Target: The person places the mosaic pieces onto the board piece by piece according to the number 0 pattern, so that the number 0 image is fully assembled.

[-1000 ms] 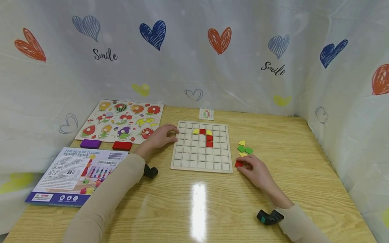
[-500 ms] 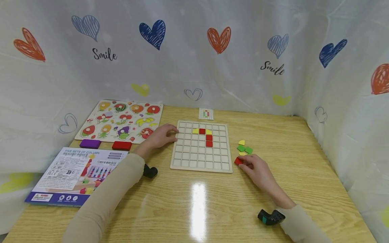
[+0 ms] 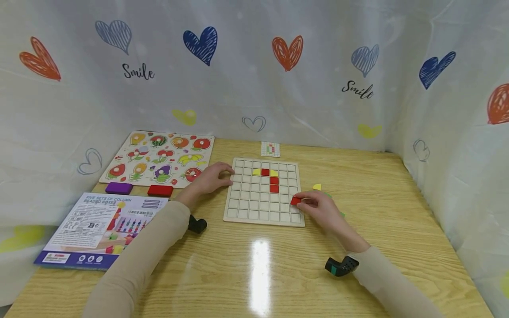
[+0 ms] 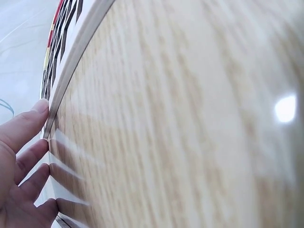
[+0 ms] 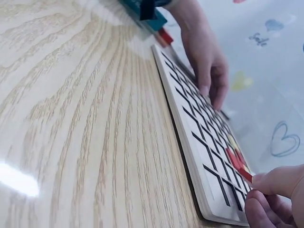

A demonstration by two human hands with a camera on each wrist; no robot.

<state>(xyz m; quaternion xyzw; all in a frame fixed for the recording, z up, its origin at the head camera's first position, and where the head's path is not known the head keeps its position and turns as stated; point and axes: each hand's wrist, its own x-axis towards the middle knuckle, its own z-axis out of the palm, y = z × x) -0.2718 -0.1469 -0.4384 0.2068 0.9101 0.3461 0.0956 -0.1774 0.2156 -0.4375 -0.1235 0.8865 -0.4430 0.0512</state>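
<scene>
A wooden grid board (image 3: 254,192) lies flat on the table. Near its far edge, red square tiles (image 3: 274,188) and yellow quarter-round tiles (image 3: 256,172) fill several cells. My right hand (image 3: 324,212) pinches a red square tile (image 3: 295,200) between thumb and fingers over the board's right edge; the right wrist view also shows this tile (image 5: 245,174) at the fingertips. At the left edge rests my left hand (image 3: 210,178). Its thumb touches the rim in the left wrist view, with the other fingers (image 4: 35,183) extended along the side. The right hand partly hides loose tiles beside the board.
A yellow tile (image 3: 317,187) lies right of the board, near green ones. A small pattern card (image 3: 270,149) sits behind the board. On the left are a fruit puzzle (image 3: 159,152), a purple block (image 3: 119,188), a red block (image 3: 160,191) and a printed box (image 3: 99,229).
My right hand has brought the red tile left and slightly away from me, from the table beside the board to over its right edge. The left hand has stayed in place.
</scene>
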